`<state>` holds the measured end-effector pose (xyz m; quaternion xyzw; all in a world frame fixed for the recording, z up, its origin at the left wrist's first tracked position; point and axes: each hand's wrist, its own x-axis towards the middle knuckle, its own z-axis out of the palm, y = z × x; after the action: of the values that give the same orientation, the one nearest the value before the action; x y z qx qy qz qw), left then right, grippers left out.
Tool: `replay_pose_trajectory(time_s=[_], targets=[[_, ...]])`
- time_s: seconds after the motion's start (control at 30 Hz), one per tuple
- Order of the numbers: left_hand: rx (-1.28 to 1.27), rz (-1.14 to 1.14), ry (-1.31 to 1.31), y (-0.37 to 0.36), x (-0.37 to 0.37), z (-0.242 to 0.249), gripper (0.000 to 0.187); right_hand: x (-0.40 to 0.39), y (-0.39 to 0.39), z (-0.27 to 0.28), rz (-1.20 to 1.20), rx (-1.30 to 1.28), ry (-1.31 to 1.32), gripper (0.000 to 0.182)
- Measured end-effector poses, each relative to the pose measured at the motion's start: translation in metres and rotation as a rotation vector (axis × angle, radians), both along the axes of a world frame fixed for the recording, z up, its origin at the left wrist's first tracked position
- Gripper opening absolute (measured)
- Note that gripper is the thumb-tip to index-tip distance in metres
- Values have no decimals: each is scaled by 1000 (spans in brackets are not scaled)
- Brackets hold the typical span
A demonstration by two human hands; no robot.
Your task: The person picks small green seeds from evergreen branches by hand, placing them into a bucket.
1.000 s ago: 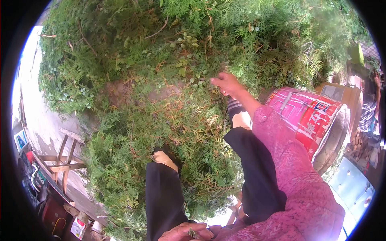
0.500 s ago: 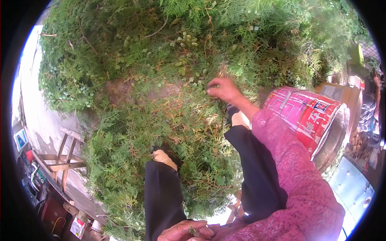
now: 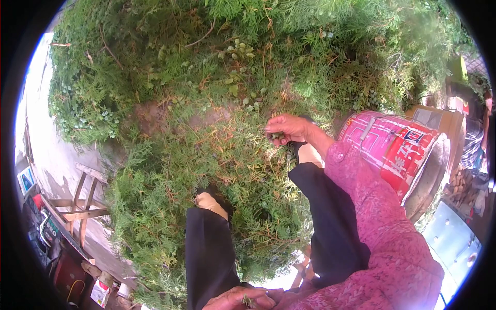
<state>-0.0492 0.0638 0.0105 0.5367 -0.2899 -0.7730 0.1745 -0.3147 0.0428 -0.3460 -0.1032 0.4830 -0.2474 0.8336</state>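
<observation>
Greenery (image 3: 160, 201) is spread through the middle and far parts of the scene, and small pieces appear to be handled by both hands. A small dark-green bit (image 3: 277, 136) is pinched in the right hand (image 3: 290, 128), the thumb and fingers being closed on it. It is held at the near side of the fingertips, over the greenery and just left of the right foot (image 3: 310, 154); whether the greenery below is also touched by it cannot be told.

At the near edge, a small sprig (image 3: 248, 300) is clasped by the left hand (image 3: 237, 298) and is seen between the curled fingers; the rest of that grip is cut off. The two held pieces are well apart.

The step in hand is judged to be the picking up and holding of small pieces. For the next move, a light but sure pinch is called for, since so small a bit could easily be lost among the foliage. To the right, a pink-and-red bucket (image 3: 385, 150) is placed beyond the sleeve (image 3: 372, 206).
</observation>
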Motion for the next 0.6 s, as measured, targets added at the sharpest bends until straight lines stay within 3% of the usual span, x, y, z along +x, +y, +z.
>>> replay_pose_trajectory(time_s=[0.07,0.2,0.27,0.33,0.4,0.53,0.6], targets=[[21,-4,-20,-1,-1,2,35,2,-1,-2,-35,4,-44,19],[54,-12,-41,-4,-1,4,35,-2,-7,-3,-133,-65,122,22],[31,9,-45,-3,-2,3,36,-5,-8,6,178,-167,344,21],[16,17,-32,-1,-2,1,36,4,-1,9,282,-229,433,21],[-12,23,-17,-2,-2,0,35,18,12,0,598,-724,800,22],[-26,8,-10,-1,-2,-2,34,36,26,0,790,-727,1016,27],[-53,3,14,-1,-1,-4,34,31,19,4,824,-725,983,25]])
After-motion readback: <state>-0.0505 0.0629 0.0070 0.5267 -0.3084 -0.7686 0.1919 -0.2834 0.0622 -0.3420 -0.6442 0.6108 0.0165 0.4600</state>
